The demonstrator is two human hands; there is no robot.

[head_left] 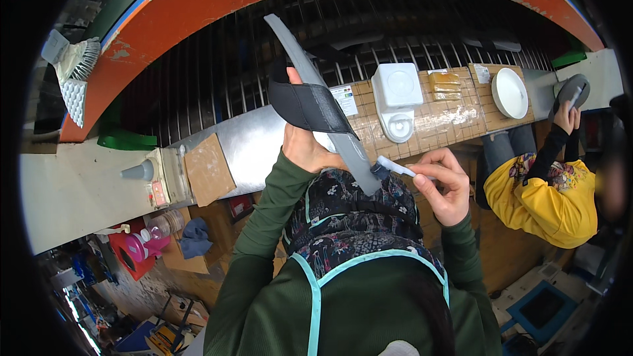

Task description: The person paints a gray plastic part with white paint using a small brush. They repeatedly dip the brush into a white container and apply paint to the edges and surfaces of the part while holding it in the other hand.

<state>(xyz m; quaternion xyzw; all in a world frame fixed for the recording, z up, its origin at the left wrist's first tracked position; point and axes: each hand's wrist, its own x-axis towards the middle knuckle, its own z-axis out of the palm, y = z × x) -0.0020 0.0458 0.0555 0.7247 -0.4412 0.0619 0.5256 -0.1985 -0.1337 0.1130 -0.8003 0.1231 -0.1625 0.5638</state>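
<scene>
The grey flat sandal (315, 107), the clock's centre, is in the left hand (303, 148). At four o'clock, in the right hand (450, 186), is the white slim brush (397, 167). At three o'clock, on the brown gridded covering (456, 120), are successively the white plastic container (399, 86), the yellow rectangular slab (445, 86) and the white round bowl (510, 93). At eight o'clock lies the brown flat cardboard (209, 170).

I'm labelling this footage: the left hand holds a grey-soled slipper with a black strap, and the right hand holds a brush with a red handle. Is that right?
Not quite: the head view shows the brush in the right hand has a white handle, not red. The left hand holds the grey-soled slipper, as you say.
</scene>
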